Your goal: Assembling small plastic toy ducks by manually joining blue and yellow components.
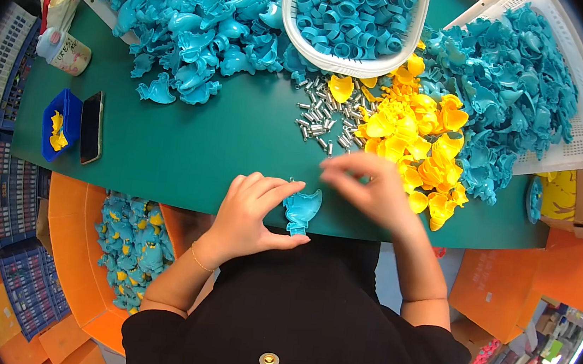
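Note:
At the front edge of the green table, my left hand [252,213] holds a teal plastic shell piece [301,209] between thumb and fingers. The piece is hollow, with a wavy outline and a narrow lower end by the thumb. Just to its right, my right hand [369,187] hovers over the table with fingers curled and tips close together. Whatever those fingertips hold, if anything, is too small to make out. Beyond that hand lie loose metal springs [320,114]. Next to them spreads a heap of yellow plastic pieces [411,127], reaching close to the right wrist.
Teal shells [208,24] are heaped at the far left, more teal parts [521,92] at the right. A white basket [350,65] of teal rings stands between. A phone [92,127], blue tray [65,101] and cup [65,51] sit left. Below, an orange bin [73,230] holds teal-and-yellow pieces.

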